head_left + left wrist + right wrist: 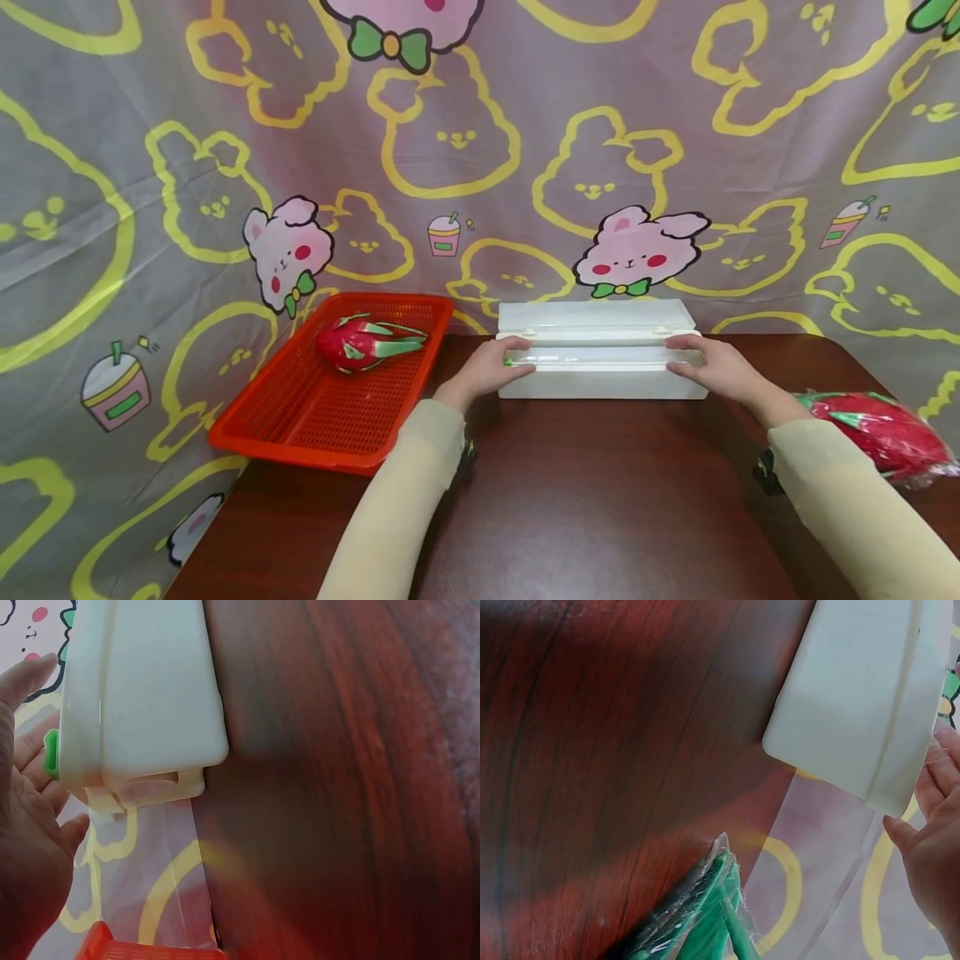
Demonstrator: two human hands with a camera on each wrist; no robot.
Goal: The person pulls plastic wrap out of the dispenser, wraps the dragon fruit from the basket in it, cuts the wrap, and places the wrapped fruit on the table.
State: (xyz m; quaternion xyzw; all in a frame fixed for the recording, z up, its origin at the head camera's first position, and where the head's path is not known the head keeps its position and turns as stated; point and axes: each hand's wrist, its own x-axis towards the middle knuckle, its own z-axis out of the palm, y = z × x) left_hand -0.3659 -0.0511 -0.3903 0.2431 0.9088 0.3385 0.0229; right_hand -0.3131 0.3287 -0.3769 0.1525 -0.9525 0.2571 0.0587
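Observation:
A long white cling film dispenser box sits at the back of the table, its lid raised and clear film showing inside. My left hand is at the box's left end, fingers and thumb spread apart by its upper edge. Beside those fingers, a small green tab sticks out in the left wrist view. At the opposite end is my right hand, also spread, with its thumb close to the box corner in the right wrist view. Whether either hand bears on the box is hard to see.
To the left, an orange-red plastic basket contains a red dragon fruit with green tips. Another dragon fruit, wrapped in clear film, lies at the right near my forearm. A patterned cloth hangs behind the dark wooden table.

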